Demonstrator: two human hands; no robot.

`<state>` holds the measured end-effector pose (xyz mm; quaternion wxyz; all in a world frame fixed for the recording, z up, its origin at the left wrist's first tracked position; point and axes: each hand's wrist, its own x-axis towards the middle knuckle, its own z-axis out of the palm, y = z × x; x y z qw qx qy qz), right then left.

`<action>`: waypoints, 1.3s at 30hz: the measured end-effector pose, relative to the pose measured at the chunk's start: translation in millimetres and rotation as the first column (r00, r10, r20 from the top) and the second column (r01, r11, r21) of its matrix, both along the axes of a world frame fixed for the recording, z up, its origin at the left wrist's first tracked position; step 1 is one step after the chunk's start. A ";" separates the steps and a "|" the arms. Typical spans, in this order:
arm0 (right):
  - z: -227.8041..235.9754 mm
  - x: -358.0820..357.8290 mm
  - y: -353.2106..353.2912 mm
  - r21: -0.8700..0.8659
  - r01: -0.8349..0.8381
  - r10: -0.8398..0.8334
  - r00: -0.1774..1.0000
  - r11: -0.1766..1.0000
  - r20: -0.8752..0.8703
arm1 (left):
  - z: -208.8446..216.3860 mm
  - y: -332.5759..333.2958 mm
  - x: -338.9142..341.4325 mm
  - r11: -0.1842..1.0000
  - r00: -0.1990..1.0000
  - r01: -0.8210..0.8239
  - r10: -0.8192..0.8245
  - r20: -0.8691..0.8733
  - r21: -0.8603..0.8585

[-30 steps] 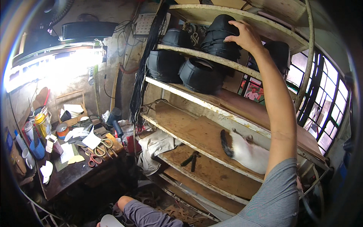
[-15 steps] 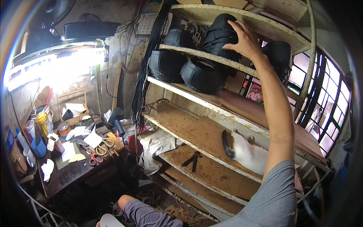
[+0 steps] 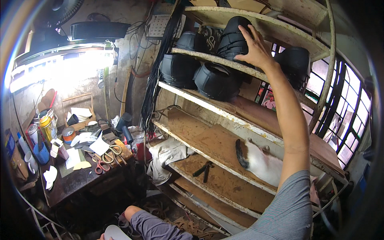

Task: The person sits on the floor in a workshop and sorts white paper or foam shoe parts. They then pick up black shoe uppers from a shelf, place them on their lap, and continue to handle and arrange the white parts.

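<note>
My right hand [image 3: 259, 51] reaches up to the shelf, thumb and fingers spread wide against the right side of a stack of black shoe uppers [image 3: 233, 39]. The stack stands on the second board from the top. Another black upper [image 3: 191, 41] sits left of it. Larger black pieces [image 3: 218, 81] lie on the board below, and more black uppers [image 3: 295, 64] are at the right, partly behind my wrist. At the bottom edge, my left hand [image 3: 102, 237] shows only some fingertips, closed on a pale, flat, rounded piece [image 3: 117, 233].
A black-and-white cat [image 3: 262, 162] lies on a lower board of the rack [image 3: 224, 104]. Pliers-like dark tool [image 3: 203, 171] and a cloth [image 3: 166, 160] are on shelves. Scissors [image 3: 103, 166], cans and scraps crowd the workbench [image 3: 66, 190] under a bright lamp [image 3: 60, 64].
My right hand has slid slightly down along the stack, which stays on its board. The pale piece in my left hand shows a little more. The view has shifted slightly.
</note>
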<state>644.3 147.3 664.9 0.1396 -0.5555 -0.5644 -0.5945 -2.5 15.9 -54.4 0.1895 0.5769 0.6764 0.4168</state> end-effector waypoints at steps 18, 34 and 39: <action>-1.4 1.6 10.3 -0.030 -0.083 0.081 0.994 0.996 -0.076 | 14.7 -2.1 5.0 1.000 1.000 0.011 -0.011 0.013 0.007; -78.8 -118.1 -131.9 -0.117 -0.206 0.161 0.935 0.971 -0.317 | 15.6 -0.5 -0.3 0.999 0.992 0.035 -0.031 -0.123 0.027; -8.5 -59.3 -179.9 0.186 -0.031 0.093 0.938 0.982 -0.333 | 15.3 -3.0 -0.9 0.999 0.975 0.029 -0.021 -0.221 0.032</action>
